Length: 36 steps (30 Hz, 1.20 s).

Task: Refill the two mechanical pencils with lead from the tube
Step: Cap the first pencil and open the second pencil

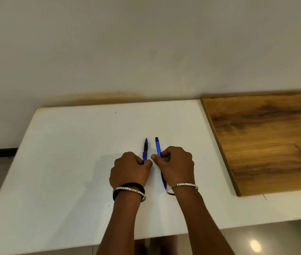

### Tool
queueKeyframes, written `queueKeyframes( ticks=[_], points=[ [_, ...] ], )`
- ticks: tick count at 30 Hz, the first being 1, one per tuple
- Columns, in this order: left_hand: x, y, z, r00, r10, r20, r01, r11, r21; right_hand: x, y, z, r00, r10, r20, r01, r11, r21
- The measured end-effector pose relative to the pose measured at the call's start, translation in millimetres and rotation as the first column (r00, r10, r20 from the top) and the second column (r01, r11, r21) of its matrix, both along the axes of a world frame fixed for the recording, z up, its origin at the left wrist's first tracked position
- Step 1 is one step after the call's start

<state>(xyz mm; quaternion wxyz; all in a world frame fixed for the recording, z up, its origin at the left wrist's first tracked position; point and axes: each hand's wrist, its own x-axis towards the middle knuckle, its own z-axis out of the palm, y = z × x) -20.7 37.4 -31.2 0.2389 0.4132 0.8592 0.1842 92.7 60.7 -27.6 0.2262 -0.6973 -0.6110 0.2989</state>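
Two blue mechanical pencils lie side by side on the white table, both pointing away from me. My left hand is closed around the lower part of the left pencil, whose blue tip and black grip stick out beyond my fingers. My right hand grips the right pencil; its black end points to the wall and its other end shows below my palm near the wrist. The two thumbs nearly touch between the pencils. No lead tube is in view.
A brown wooden board lies on the right part of the table, against the white wall. The table's left and front edges drop to a tiled floor. Both wrists wear silver bangles.
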Motion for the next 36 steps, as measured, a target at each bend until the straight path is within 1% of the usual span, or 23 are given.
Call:
queueKeyframes(
  ticks=[1,4,7,9,11,12,13,15,16,18,20,22,25,27,29,30,32,34,36],
  points=[
    [-2,1,1,0.999,0.017,0.041,-0.018,1.0,0.021,-2,0,0,1.0,0.0,0.02,0.001,1.0,-0.024],
    [-9,4,2,0.972,0.068,0.226,-0.095,0.989,0.112,-8,2,-1,0.998,-0.01,0.063,0.015,0.996,-0.082],
    [-14,7,3,0.921,0.036,0.388,-0.116,0.976,0.184,-15,5,-4,0.994,-0.001,0.111,0.013,0.994,-0.109],
    [-14,8,5,0.867,0.014,0.499,-0.133,0.97,0.203,-17,8,-4,0.991,0.005,0.13,0.009,0.994,-0.113],
    [-14,7,7,0.828,0.005,0.561,-0.158,0.962,0.225,-18,9,-4,0.992,-0.008,0.124,0.022,0.993,-0.115],
    [-14,6,8,0.814,0.007,0.58,-0.175,0.956,0.235,-17,10,-3,0.994,-0.029,0.109,0.039,0.995,-0.089],
    [-14,5,9,0.798,0.013,0.603,-0.2,0.949,0.245,-17,10,-1,0.996,-0.053,0.066,0.056,0.998,-0.043],
    [-14,3,11,0.749,0.027,0.662,-0.262,0.93,0.258,-12,11,4,0.993,-0.058,-0.1,0.066,0.994,0.082],
    [-14,3,12,0.726,0.029,0.687,-0.284,0.923,0.261,-9,13,7,0.98,-0.005,-0.201,0.032,0.991,0.128],
    [-13,4,13,0.694,0.02,0.719,-0.306,0.913,0.27,0,15,12,0.929,0.169,-0.328,-0.12,0.979,0.165],
    [-13,4,15,0.667,0.001,0.745,-0.317,0.905,0.283,8,16,16,0.868,0.312,-0.385,-0.275,0.95,0.151],
    [-13,5,16,0.649,-0.023,0.76,-0.318,0.9,0.299,9,15,15,0.826,0.372,-0.425,-0.348,0.928,0.135],
    [-10,5,17,0.65,-0.078,0.756,-0.293,0.892,0.345,5,15,14,0.791,0.353,-0.499,-0.337,0.933,0.126],
    [-8,5,19,0.662,-0.141,0.736,-0.256,0.88,0.4,5,15,15,0.746,0.338,-0.574,-0.318,0.938,0.139],
    [-6,4,22,0.711,-0.188,0.677,-0.208,0.864,0.458,8,16,16,0.697,0.327,-0.638,-0.296,0.942,0.159],
    [-5,5,22,0.766,-0.202,0.611,-0.167,0.854,0.492,9,17,16,0.671,0.323,-0.668,-0.289,0.943,0.166],
    [-1,5,23,0.875,-0.223,0.43,-0.064,0.827,0.559,11,17,16,0.614,0.311,-0.725,-0.277,0.946,0.171],
    [4,4,27,0.929,-0.24,0.28,0.018,0.789,0.614,12,18,17,0.571,0.291,-0.768,-0.268,0.95,0.161],
    [5,3,28,0.959,-0.244,0.143,0.096,0.756,0.647,14,18,19,0.564,0.259,-0.784,-0.243,0.96,0.142]
  ],
)
